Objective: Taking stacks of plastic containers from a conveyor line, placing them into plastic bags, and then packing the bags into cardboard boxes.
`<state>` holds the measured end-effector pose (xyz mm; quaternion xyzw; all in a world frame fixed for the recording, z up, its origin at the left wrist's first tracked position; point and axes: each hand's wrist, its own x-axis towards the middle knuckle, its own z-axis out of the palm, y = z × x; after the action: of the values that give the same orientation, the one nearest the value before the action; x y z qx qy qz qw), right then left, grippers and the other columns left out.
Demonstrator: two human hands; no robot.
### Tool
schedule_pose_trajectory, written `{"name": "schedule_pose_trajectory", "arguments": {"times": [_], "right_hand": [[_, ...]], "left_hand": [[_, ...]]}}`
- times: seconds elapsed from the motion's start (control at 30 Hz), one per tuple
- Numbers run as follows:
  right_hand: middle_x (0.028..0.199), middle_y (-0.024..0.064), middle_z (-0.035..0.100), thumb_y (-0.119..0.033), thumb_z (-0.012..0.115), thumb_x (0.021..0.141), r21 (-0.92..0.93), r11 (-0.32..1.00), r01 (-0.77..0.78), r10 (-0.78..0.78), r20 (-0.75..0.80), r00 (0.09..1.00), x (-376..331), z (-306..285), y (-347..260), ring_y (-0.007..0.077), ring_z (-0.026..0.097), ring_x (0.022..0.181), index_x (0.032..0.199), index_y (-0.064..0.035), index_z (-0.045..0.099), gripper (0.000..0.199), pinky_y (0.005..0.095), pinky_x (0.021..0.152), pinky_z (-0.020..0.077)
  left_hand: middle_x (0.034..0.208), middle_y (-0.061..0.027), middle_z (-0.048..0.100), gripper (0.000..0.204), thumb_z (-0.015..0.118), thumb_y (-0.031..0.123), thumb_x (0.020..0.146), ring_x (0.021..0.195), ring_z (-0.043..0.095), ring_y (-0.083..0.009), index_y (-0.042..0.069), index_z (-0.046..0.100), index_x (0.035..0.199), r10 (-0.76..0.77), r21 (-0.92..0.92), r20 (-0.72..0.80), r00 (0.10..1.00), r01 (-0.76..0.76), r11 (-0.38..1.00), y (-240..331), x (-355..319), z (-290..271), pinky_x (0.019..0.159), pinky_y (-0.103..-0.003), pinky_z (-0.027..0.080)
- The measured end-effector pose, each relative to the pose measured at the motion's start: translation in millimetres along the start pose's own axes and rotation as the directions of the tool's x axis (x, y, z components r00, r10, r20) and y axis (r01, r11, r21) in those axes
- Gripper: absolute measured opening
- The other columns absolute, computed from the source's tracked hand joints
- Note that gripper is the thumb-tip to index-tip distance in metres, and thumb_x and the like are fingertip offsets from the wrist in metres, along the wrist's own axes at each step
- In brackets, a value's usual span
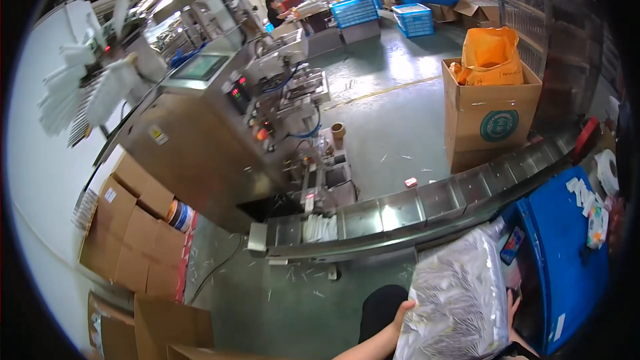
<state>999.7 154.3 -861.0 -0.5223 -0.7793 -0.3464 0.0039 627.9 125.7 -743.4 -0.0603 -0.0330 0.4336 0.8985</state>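
Up and left of the grip stands the big grey steel packing machine (200,127). Just above the grip the long curved metal conveyor with compartments (427,203) runs across, a white packet stack (320,228) lying in one pocket. Right of the grip sits the blue plastic bin (567,260). Between both hands: the large clear plastic bag of white packets (457,300), held upright. Left hand (403,310) clamps its left edge; right hand (513,307) grips its right edge, fingers mostly hidden.
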Motion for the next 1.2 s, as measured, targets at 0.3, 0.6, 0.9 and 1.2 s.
{"name": "schedule_pose_trajectory", "arguments": {"times": [0.3,0.6,0.9,1.2], "right_hand": [[0.123,0.0125,0.049,-0.04,0.053,0.08,-0.594,0.8,0.085,-0.422,-0.455,0.784,180,14,2,0.0286,0.042,0.117,0.118,-0.0077,0.05,0.05,0.0477,0.102,0.0268],[0.123,0.0124,0.051,-0.041,0.051,0.082,-0.587,0.679,-0.441,-0.723,-0.64,-0.26,470,-278,-112,0.0279,0.046,0.115,0.12,-0.0057,0.048,0.052,0.045,0.101,0.0303],[0.122,0.0122,0.052,-0.041,0.048,0.085,0.172,0.632,-0.755,-0.758,-0.062,-0.649,473,-602,-266,0.0272,0.05,0.112,0.123,-0.0038,0.046,0.053,0.0423,0.1,0.0339],[0.117,0.0121,0.056,-0.041,0.048,0.082,0.618,0.591,-0.519,-0.777,0.264,-0.572,433,-754,-390,0.0264,0.054,0.105,0.124,-0.0041,0.047,0.056,0.0391,0.094,0.0376]], "left_hand": [[0.118,-0.015,0.054,0.062,0.054,0.042,0.077,0.105,0.054,-0.0283,0.003,0.043,0.125,-0.071,-0.01,-0.196,0.978,0.07,0.997,32,76,31,0.094,-0.041,0.04],[0.121,-0.0103,0.054,0.064,0.052,0.046,0.078,0.109,0.052,-0.0239,0.005,0.044,0.126,0.473,0.163,-0.33,0.817,-0.444,0.881,32,-112,225,0.098,-0.037,0.036],[0.124,-0.0091,0.051,0.066,0.05,0.053,0.078,0.115,0.047,-0.0257,0.01,0.043,0.127,0.786,0.28,-0.591,0.182,-0.867,0.411,-19,-368,350,0.098,-0.044,0.035],[0.127,-0.0115,0.048,0.066,0.043,0.055,0.085,0.115,0.046,-0.0295,0.006,0.041,0.129,0.808,0.252,-0.554,-0.199,-0.966,-0.066,-53,-456,366,0.099,-0.044,0.034]]}}
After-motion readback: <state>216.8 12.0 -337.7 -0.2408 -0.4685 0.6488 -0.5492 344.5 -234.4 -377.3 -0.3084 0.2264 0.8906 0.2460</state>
